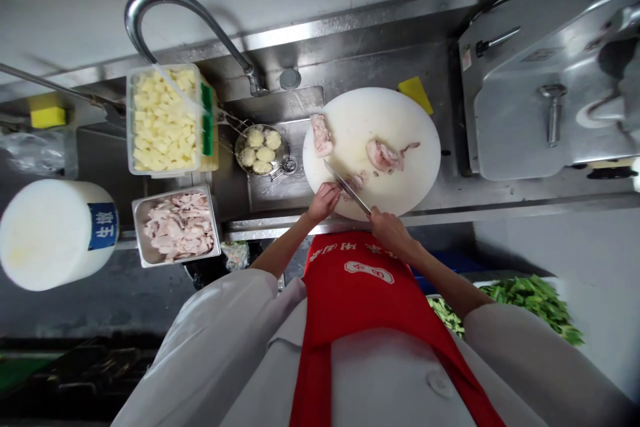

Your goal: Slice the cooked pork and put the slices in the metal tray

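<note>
A round white cutting board (415, 177) lies across the steel counter. My right hand (389, 230) is wrapped round the handle of a knife (347, 188), whose blade points up and left over the board. Against the board's lower left edge, my left hand (326, 200) has its fingers bent together beside the blade, touching small pieces of pale meat (357, 180). What its fingertips pinch is too small to tell. One pale strip of meat (321, 135) rests at the board's upper left, and a pinker piece (384, 155) lies right of the blade.
Left of the board is a sink with a strainer of round pale pieces (261, 149) and a curved faucet (185, 3). Further left stand a tub of pale cubes (165, 120) and a steel tray of meat strips (180, 225). A steel machine (525, 113) stands right.
</note>
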A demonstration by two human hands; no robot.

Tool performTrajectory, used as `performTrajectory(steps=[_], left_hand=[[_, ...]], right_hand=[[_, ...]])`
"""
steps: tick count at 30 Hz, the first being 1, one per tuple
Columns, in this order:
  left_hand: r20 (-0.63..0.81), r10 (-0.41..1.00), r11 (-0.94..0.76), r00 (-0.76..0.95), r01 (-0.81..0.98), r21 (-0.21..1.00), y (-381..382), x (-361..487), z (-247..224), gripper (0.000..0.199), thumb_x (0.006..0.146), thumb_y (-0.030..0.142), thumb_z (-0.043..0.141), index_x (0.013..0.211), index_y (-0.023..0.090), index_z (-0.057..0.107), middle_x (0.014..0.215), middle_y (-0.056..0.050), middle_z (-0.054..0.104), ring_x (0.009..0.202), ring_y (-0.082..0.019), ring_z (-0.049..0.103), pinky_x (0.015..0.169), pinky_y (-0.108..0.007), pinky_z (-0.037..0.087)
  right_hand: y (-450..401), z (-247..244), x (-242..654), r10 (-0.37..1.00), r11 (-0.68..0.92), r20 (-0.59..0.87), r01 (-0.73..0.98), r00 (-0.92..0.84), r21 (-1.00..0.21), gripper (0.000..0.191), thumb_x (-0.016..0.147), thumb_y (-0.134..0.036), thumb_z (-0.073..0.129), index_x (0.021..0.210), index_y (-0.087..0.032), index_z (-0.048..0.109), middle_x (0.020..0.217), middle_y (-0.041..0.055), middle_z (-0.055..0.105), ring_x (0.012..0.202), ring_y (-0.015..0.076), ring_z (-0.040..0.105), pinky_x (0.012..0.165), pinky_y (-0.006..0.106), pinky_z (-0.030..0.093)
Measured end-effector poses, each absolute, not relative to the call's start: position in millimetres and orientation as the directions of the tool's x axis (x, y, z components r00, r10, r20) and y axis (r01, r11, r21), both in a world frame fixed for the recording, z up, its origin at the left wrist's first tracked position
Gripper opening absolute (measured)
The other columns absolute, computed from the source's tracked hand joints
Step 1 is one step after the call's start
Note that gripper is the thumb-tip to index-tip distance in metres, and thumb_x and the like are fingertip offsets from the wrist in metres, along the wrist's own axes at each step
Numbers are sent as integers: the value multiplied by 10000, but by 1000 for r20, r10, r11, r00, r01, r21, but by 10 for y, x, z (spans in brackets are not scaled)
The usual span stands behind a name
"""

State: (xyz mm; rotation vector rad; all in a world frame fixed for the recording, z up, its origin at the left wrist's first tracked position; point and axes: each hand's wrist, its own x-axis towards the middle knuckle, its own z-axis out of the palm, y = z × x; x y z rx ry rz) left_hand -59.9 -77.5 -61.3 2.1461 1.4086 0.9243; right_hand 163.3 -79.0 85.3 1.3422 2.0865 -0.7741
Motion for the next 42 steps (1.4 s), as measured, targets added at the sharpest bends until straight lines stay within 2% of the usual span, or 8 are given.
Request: performTrajectory(steps=[5, 8, 13, 20, 29, 35, 42], left_hand=[[317, 898, -441, 307, 619, 650, -743, -587, -632, 250, 997, 256, 444, 1110, 154, 643, 1090, -145, 653, 1066, -218, 595, 931, -427, 521], [305, 905, -425, 295, 630, 650, -743, -576, -645, 262, 1002, 264, 431, 1101, 149, 644, 1088, -143, 652, 1071, -219, 590, 933, -428, 523], [321, 909, -417, 267, 608, 675, -755, -627, -629, 253, 1002, 275, 446, 1103, 156, 644, 1083, -135, 648, 1078, -208, 587, 942, -408, 524], [311, 908, -418, 280, 630, 654, -750, -619, -679, 270, 1002, 274, 439, 1117, 149, 649, 1067, -143, 663, 1063, -222, 594, 950, -435, 514], [338, 897, -442, 284, 598, 669, -754, -681, -633, 267, 1002, 261, 437, 1151, 151, 628, 1103, -137, 655, 1094, -210, 588, 946, -409, 534], [268, 912, -408, 310, 625, 666, -734, -680, -661, 274, 1004, 280, 422, 1109, 153, 640, 1088, -142, 649, 1088, -217, 592, 960, -432, 527], [262, 915, -400, 306, 610, 684, -740, -650, -558, 270, 1009, 313, 408, 1052, 177, 637, 1055, -115, 657, 1044, -208, 599, 949, -428, 531]], right_hand=[[-911, 1012, 1805, 616, 345, -691, 918, -377, -194, 300, 1038, -258, 227, 1119, -134, 488, 895, 151, 701, 888, 258, 708, 693, 289, 437], [-929, 980, 1757, 599, 331, -717, 926, -355, -182, 301, 1037, -243, 221, 1115, -130, 489, 924, 161, 702, 906, 261, 708, 678, 289, 435], [-788, 797, 1607, 622, 322, -697, 928, -357, -189, 321, 1043, -284, 225, 1154, -122, 478, 954, 166, 702, 917, 255, 704, 707, 291, 438], [-911, 986, 1793, 612, 333, -695, 920, -378, -207, 319, 1037, -279, 234, 1151, -120, 485, 938, 173, 695, 904, 265, 695, 751, 307, 440], [-745, 783, 1597, 618, 306, -693, 926, -371, -222, 333, 1045, -311, 225, 1147, -136, 490, 954, 160, 699, 897, 255, 696, 725, 296, 430], [-859, 918, 1821, 601, 320, -704, 921, -378, -221, 352, 1046, -325, 220, 1118, -132, 505, 913, 163, 693, 872, 251, 690, 720, 293, 416], [-639, 820, 1562, 619, 272, -681, 920, -391, -282, 345, 1046, -335, 266, 1128, -125, 527, 966, 157, 696, 872, 219, 674, 693, 266, 367]])
